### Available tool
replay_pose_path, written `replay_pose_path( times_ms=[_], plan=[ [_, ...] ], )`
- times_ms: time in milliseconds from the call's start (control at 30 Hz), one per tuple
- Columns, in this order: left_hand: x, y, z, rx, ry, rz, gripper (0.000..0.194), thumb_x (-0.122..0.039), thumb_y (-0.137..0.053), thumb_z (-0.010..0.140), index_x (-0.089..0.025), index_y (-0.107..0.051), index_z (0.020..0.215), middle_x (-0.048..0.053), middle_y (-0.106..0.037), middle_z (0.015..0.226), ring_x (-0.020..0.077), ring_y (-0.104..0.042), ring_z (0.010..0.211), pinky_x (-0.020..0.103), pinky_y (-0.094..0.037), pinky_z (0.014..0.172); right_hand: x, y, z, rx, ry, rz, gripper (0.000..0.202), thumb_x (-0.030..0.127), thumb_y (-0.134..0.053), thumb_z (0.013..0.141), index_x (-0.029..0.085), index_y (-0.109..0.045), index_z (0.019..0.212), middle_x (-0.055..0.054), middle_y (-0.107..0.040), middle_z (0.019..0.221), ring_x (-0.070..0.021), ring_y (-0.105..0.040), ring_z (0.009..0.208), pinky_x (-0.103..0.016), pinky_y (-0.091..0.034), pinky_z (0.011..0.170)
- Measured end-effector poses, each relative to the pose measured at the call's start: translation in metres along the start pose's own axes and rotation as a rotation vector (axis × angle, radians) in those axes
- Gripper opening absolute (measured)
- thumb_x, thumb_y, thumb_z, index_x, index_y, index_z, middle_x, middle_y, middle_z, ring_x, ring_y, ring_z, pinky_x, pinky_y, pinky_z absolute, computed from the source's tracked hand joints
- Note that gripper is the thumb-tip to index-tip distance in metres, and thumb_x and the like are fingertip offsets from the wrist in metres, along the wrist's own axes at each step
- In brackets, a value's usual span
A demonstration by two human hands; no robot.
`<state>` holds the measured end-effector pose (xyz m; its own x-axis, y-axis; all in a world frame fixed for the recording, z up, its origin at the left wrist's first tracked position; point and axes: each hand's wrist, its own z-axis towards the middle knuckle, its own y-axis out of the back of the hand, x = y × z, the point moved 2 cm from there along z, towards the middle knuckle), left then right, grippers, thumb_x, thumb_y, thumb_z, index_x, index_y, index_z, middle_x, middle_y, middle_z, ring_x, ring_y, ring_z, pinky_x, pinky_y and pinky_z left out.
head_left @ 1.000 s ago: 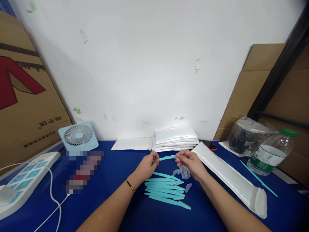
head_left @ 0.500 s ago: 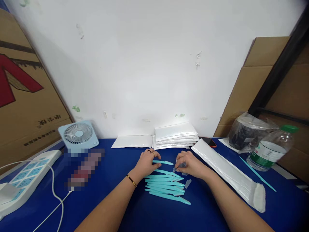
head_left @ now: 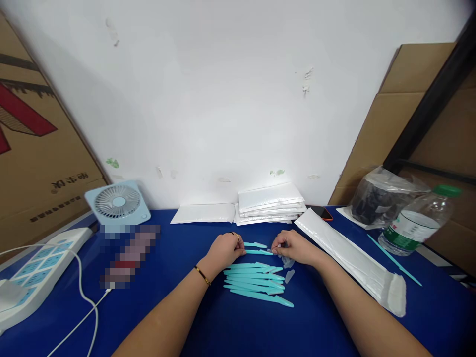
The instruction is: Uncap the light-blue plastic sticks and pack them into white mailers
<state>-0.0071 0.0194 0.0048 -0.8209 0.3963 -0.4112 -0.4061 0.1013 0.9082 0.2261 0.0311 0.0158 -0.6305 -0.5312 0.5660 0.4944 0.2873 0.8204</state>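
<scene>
My left hand (head_left: 225, 249) is closed, its thumb and fingers pinching the handle of a teal eyebrow razor (head_left: 259, 252). Just behind that razor lies another teal razor (head_left: 256, 245), its handle end hidden by the same hand. My right hand (head_left: 292, 246) is closed in a pinch at the razor's blade end, on what looks like a small clear blade cap (head_left: 270, 250), mostly covered by the fingers. Loose clear caps (head_left: 287, 262) lie beneath and beside this hand. Nearer me, several teal razors (head_left: 255, 285) lie side by side, blade ends to the right.
White padded mailers (head_left: 271, 198) are stacked by the wall. A long white mailer (head_left: 349, 260) lies at right, with a single razor (head_left: 394, 260), a water bottle (head_left: 412, 223) and a bagged dark item (head_left: 372, 198) beyond. At left are a fan (head_left: 119, 202) and a power strip (head_left: 46, 270).
My left hand has taken hold of a razor from the row and moved it up beside the far one. My right hand has shifted from the loose caps to the razor's blade end.
</scene>
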Motion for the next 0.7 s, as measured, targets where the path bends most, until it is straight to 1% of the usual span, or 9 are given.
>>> replay_pose_path(
  times_ms=[167, 300, 400, 533, 600, 700],
  plan=[
    [0.000, 0.002, 0.000, -0.017, -0.008, 0.020, 0.008, -0.030, -0.061, 0.071, -0.021, -0.062, 0.072, -0.002, -0.061, 0.074, 0.0131, -0.053, 0.068, 0.022, -0.033, 0.059, -0.003, 0.000, -0.001, -0.014, 0.003, -0.018, 0.016, 0.026, -0.057, 0.074, 0.021, -0.071, 0.074, -0.002, -0.067, 0.069, -0.0134, -0.059, 0.064, -0.022, -0.042, 0.058],
    [0.004, 0.004, 0.000, -0.015, 0.008, 0.038, 0.009, -0.030, -0.061, 0.071, -0.021, -0.062, 0.071, -0.002, -0.061, 0.073, 0.0132, -0.053, 0.067, 0.022, -0.033, 0.058, -0.007, 0.000, -0.001, -0.014, 0.008, -0.013, 0.015, 0.025, -0.056, 0.074, 0.022, -0.071, 0.074, -0.001, -0.066, 0.069, -0.0134, -0.059, 0.065, -0.022, -0.042, 0.060],
    [0.003, 0.003, 0.000, -0.013, 0.007, 0.040, 0.009, -0.030, -0.060, 0.072, -0.021, -0.062, 0.071, -0.001, -0.061, 0.074, 0.0133, -0.053, 0.068, 0.023, -0.033, 0.059, -0.005, -0.004, 0.001, -0.028, 0.020, -0.022, 0.014, 0.027, -0.057, 0.075, 0.022, -0.071, 0.075, -0.001, -0.066, 0.071, -0.0140, -0.059, 0.067, -0.024, -0.041, 0.062],
    [-0.001, 0.000, 0.001, -0.023, -0.012, 0.024, 0.008, -0.030, -0.060, 0.072, -0.021, -0.062, 0.072, -0.001, -0.061, 0.075, 0.0131, -0.053, 0.068, 0.022, -0.033, 0.059, 0.008, -0.012, 0.007, -0.079, 0.062, -0.074, 0.014, 0.029, -0.057, 0.077, 0.024, -0.069, 0.074, 0.000, -0.066, 0.073, -0.0155, -0.058, 0.074, -0.029, -0.039, 0.075],
    [-0.003, 0.000, 0.001, -0.038, -0.006, 0.021, 0.009, -0.030, -0.059, 0.073, -0.021, -0.062, 0.075, -0.001, -0.061, 0.077, 0.0133, -0.053, 0.070, 0.023, -0.034, 0.061, 0.012, -0.012, 0.009, -0.115, 0.067, -0.113, 0.013, 0.028, -0.056, 0.078, 0.025, -0.069, 0.075, 0.000, -0.066, 0.074, -0.0167, -0.057, 0.077, -0.033, -0.037, 0.079],
    [-0.004, 0.005, -0.001, -0.077, 0.021, -0.001, 0.018, -0.033, -0.059, 0.073, -0.021, -0.062, 0.085, 0.000, -0.061, 0.081, 0.0140, -0.054, 0.073, 0.023, -0.035, 0.062, 0.009, -0.003, 0.007, -0.188, 0.052, -0.134, 0.013, 0.027, -0.056, 0.079, 0.024, -0.069, 0.080, -0.002, -0.066, 0.081, -0.0173, -0.057, 0.080, -0.031, -0.038, 0.076]
  ],
)
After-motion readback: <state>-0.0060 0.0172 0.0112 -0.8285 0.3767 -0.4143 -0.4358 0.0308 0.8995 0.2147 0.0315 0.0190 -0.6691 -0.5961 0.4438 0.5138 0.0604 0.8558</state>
